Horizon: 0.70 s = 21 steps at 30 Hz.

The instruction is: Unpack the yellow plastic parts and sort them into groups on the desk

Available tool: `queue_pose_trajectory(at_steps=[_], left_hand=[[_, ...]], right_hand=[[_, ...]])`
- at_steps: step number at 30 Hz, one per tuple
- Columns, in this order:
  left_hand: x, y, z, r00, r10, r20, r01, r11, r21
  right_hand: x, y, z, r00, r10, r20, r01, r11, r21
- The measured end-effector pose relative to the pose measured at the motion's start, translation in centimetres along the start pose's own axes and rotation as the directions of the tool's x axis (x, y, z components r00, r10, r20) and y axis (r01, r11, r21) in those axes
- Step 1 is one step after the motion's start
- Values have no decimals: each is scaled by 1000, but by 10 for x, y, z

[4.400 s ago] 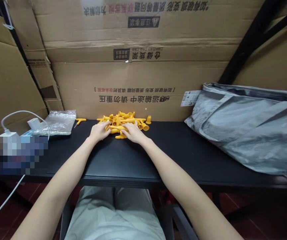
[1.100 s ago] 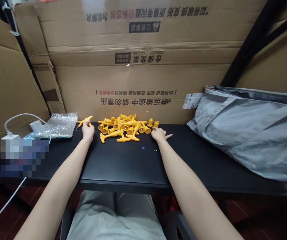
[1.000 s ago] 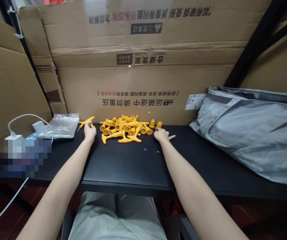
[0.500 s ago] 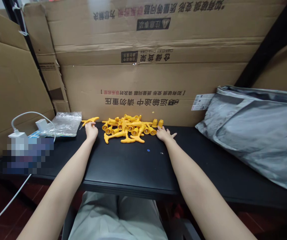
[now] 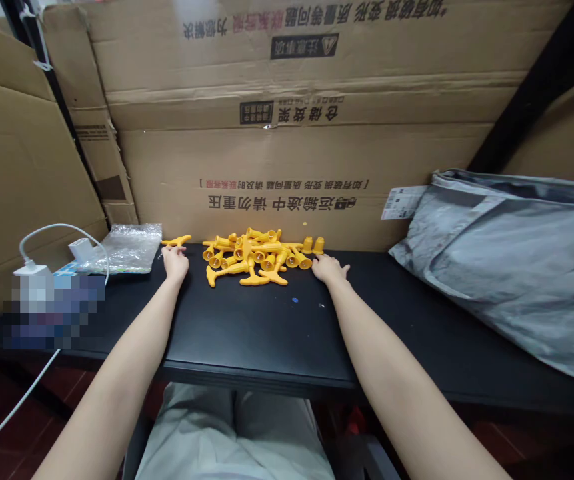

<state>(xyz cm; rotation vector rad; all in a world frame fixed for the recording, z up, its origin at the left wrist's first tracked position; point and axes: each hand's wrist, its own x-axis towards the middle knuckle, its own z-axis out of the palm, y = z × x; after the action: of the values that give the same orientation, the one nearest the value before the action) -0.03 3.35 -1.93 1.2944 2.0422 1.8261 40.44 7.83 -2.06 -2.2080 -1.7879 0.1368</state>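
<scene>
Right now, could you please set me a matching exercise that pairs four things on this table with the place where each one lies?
Things
1. pile of yellow parts
2. clear plastic bag
3. grey bag
4. white charger

Places
A. at the right end of the black table
B. farthest left, beyond the plastic bag
C. between the left hand and the right hand
D. just left of the left hand

Pairs: 1-C, 2-D, 3-A, 4-B.
</scene>
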Motion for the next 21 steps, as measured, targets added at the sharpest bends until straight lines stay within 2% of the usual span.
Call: queue_pose_trajectory(at_steps=[5, 10, 15, 21], left_hand=[[2, -2, -3, 999, -33, 11, 32, 996, 80], [7, -3, -4, 999, -31, 42, 25, 992, 126], [18, -6, -4, 994, 49, 97, -74, 958, 275], [38, -18, -4, 986, 66, 150, -120, 916, 383]], right_hand=[[-7, -3, -4, 999, 8, -32, -8, 1000, -18], [-14, -3, -4, 999, -10, 42, 11, 1000, -19], [-19, -1, -4, 995, -1, 98, 5, 999, -39], [-17, 1, -2, 999, -21, 42, 22, 999, -23]])
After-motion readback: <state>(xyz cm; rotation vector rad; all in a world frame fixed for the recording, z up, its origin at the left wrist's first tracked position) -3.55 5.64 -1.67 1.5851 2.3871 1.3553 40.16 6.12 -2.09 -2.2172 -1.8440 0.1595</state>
